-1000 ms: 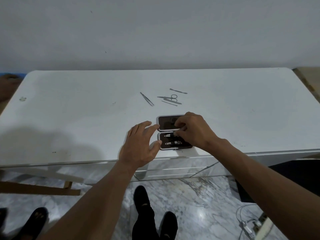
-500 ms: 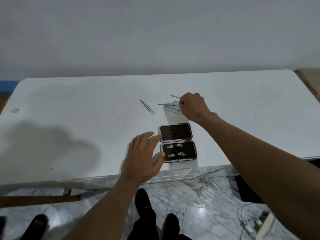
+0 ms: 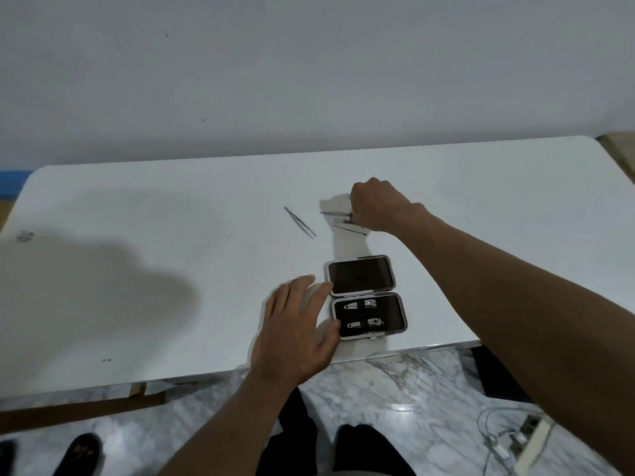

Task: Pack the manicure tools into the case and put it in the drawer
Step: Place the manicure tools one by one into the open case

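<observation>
Case (image 3: 365,297) lies open flat on the white bench (image 3: 137,269), near its front edge, lid half to the rear and tray half toward the person. Two clippers (image 3: 360,305) sit in the dark tray, one behind the other. Left hand (image 3: 295,331) rests on the bench just beside the case, fingers spread wide, fingertips and thumb touching its left rim, holding nothing. Right hand (image 3: 376,207) is farther back, its grip curled down over a thin metal tool (image 3: 335,213) whose pointed end sticks out to the left; whether the fingers have actually pinched it I cannot tell. Another thin tool (image 3: 348,228) lies just below that hand. Tweezers (image 3: 299,222) lie loose to the left, apart from both hands
</observation>
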A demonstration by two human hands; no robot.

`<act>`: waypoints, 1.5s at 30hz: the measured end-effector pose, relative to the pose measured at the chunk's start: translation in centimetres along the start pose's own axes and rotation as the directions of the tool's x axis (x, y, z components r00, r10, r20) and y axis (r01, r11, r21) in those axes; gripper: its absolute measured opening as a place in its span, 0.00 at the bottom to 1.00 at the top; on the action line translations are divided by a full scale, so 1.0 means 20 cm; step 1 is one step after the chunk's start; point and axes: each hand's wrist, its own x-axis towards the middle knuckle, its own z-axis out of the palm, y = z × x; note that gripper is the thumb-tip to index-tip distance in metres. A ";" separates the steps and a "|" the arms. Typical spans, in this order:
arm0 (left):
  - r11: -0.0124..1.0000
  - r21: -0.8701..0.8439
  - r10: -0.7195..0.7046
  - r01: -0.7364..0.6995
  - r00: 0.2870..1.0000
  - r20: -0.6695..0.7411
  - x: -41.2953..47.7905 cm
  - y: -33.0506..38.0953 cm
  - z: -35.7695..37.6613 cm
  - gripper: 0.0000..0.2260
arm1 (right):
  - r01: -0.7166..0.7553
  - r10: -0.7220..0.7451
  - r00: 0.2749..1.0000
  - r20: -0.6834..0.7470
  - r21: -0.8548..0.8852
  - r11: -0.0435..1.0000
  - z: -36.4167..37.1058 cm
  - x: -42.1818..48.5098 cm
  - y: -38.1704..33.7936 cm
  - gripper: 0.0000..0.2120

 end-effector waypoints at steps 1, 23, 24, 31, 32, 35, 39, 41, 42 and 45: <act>1.000 -0.001 0.000 0.000 1.000 0.002 0.00 0.00 0.00 0.23 | 0.006 -0.006 1.000 0.007 -0.008 1.000 0.00 0.00 0.00 0.16; 0.999 0.022 -0.024 0.024 1.000 -0.011 -0.01 -0.01 0.03 0.25 | 0.218 -0.225 0.969 -0.106 -0.077 0.973 0.12 -0.61 0.12 0.08; 0.999 0.025 -0.026 0.026 1.000 -0.004 -0.02 0.00 0.03 0.25 | 0.229 -0.235 0.968 -0.087 -0.079 0.970 0.13 -0.65 0.13 0.08; 0.999 0.035 -0.033 0.033 0.999 0.006 -0.02 0.00 0.03 0.25 | 0.255 -0.259 0.966 -0.026 -0.116 0.960 0.22 -0.81 0.19 0.08; 0.999 0.036 -0.033 0.033 0.999 0.002 -0.02 0.00 0.03 0.25 | 0.257 -0.262 0.965 -0.026 -0.124 0.959 0.23 -0.82 0.20 0.07; 0.999 0.037 -0.029 0.029 1.000 -0.002 -0.02 0.00 0.03 0.26 | 0.257 -0.263 0.964 -0.032 -0.137 0.957 0.24 -0.83 0.21 0.07; 0.999 0.033 -0.028 0.028 1.000 -0.007 -0.02 -0.01 0.04 0.26 | 0.242 -0.250 0.967 -0.045 -0.141 0.960 0.25 -0.81 0.22 0.06; 0.999 0.037 -0.027 0.027 1.000 -0.010 -0.02 -0.01 0.04 0.25 | 0.251 -0.262 0.963 -0.055 -0.155 0.955 0.25 -0.80 0.22 0.06; 0.999 0.037 -0.028 0.028 1.000 -0.013 -0.02 -0.01 0.04 0.25 | 0.259 -0.272 0.961 -0.059 -0.164 0.952 0.25 -0.80 0.21 0.06; 0.999 0.035 -0.029 0.030 0.999 -0.017 -0.01 -0.01 0.04 0.25 | 0.289 -0.306 0.950 -0.062 -0.198 0.937 0.26 -0.78 0.20 0.05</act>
